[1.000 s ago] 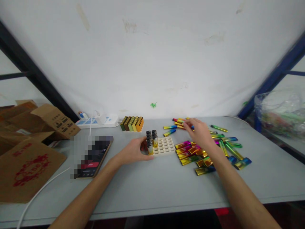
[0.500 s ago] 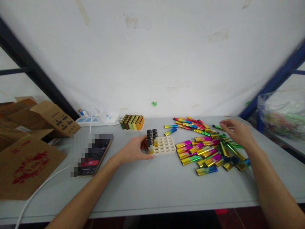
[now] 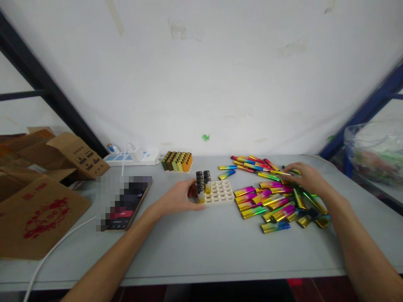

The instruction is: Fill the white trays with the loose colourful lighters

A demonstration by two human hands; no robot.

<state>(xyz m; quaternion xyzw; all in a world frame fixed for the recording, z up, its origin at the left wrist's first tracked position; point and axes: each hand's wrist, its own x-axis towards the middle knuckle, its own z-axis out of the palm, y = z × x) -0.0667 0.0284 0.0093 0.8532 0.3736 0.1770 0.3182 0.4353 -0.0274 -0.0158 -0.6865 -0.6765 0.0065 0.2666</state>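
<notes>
My left hand (image 3: 181,196) wraps round the left end of a white tray (image 3: 222,193) with rows of slots, its thumb along the near side and its other fingers partly hidden behind. Lighters (image 3: 200,188) with black tops stand upright in the tray's left columns; the slots to the right hold nothing. At the far right of a loose pile of shiny metallic lighters (image 3: 273,201), my right hand (image 3: 304,178) reaches down, thumb and fingers apart. Its fingertips are beside a gold lighter (image 3: 279,173); contact is unclear. The pile's colours run through gold, magenta, green and blue.
Behind the tray stands a block of upright green, brown and orange lighters (image 3: 176,161). A phone (image 3: 135,205), a power strip (image 3: 132,157) and cardboard boxes (image 3: 44,214) lie to the left. A white cable (image 3: 56,245) crosses the table's left part. A clear plastic bag (image 3: 374,151) is at right.
My right hand has moved slightly left and down over the pile's far right part. My left hand keeps its hold on the tray. The whole view has shifted slightly.
</notes>
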